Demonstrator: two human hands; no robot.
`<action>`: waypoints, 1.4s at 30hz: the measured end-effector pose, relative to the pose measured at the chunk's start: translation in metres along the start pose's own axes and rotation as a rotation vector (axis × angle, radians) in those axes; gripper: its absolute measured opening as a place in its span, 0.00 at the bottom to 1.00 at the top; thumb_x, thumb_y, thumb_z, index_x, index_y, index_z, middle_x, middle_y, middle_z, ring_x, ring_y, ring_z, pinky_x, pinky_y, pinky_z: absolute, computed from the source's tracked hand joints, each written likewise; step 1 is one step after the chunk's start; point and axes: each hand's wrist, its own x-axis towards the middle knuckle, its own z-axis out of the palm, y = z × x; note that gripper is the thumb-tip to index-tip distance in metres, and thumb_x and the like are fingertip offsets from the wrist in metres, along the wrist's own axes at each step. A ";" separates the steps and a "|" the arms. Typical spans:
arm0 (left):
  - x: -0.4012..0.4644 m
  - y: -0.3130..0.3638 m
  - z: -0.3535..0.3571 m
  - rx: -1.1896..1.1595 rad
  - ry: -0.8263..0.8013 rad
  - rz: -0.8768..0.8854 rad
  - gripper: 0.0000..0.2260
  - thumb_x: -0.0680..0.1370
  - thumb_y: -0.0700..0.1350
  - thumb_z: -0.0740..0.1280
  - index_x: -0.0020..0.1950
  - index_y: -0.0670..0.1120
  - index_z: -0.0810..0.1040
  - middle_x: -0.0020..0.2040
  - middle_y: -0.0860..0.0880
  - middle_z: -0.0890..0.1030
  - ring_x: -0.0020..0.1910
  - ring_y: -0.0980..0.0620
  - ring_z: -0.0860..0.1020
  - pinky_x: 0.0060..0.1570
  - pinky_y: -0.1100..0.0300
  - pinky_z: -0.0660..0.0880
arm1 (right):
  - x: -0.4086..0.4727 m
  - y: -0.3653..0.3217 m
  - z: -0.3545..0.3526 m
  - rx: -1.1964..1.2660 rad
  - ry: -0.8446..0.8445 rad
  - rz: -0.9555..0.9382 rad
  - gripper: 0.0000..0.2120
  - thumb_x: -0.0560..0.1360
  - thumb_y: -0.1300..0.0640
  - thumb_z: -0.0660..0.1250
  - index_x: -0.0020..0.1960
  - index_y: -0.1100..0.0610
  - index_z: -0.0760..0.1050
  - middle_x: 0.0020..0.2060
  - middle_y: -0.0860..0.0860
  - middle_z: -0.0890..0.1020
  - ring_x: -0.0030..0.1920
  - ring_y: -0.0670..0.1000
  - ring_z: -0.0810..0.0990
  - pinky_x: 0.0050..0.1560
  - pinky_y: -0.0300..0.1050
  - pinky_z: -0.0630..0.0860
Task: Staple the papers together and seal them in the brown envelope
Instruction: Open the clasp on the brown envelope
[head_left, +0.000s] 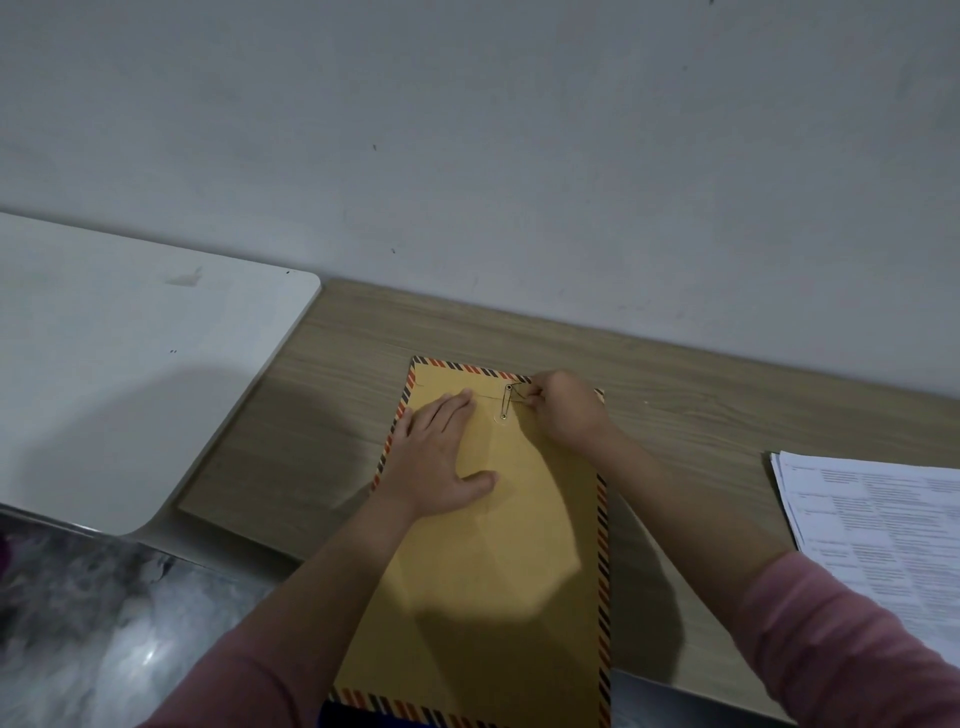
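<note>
The brown envelope (498, 545) lies lengthwise in front of me on the wooden desk (337, 374), its striped bottom edge nearest and its flap end far. My left hand (441, 457) rests flat on it, fingers straight, pressing the paper just below the flap. Beyond that, my right hand (563, 410) pinches the thin string by the clasp (506, 401). To fasten it well I should keep the flat hand bearing down so the flap cannot lift, and wind the string snugly between the two buttons without jerking. A stack of printed papers (883, 540) sits off to my right.
</note>
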 end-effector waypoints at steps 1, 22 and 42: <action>0.000 0.000 0.000 -0.003 0.002 0.001 0.43 0.64 0.70 0.54 0.76 0.51 0.56 0.77 0.59 0.53 0.76 0.56 0.53 0.73 0.45 0.48 | 0.001 0.000 -0.001 -0.027 -0.021 -0.009 0.06 0.75 0.63 0.62 0.45 0.61 0.78 0.46 0.58 0.83 0.50 0.59 0.78 0.45 0.45 0.70; -0.001 0.002 -0.002 0.010 -0.015 0.003 0.42 0.65 0.69 0.56 0.76 0.53 0.55 0.77 0.60 0.51 0.76 0.56 0.52 0.73 0.46 0.47 | -0.003 0.017 -0.013 0.271 0.225 0.028 0.08 0.73 0.55 0.70 0.48 0.59 0.83 0.43 0.56 0.86 0.40 0.50 0.79 0.39 0.42 0.73; 0.002 -0.002 0.001 0.013 -0.032 -0.001 0.43 0.64 0.70 0.55 0.75 0.53 0.55 0.77 0.60 0.52 0.76 0.55 0.52 0.73 0.44 0.48 | -0.039 -0.010 0.005 0.880 0.087 -0.035 0.07 0.71 0.62 0.72 0.35 0.55 0.81 0.22 0.48 0.62 0.23 0.42 0.59 0.25 0.34 0.60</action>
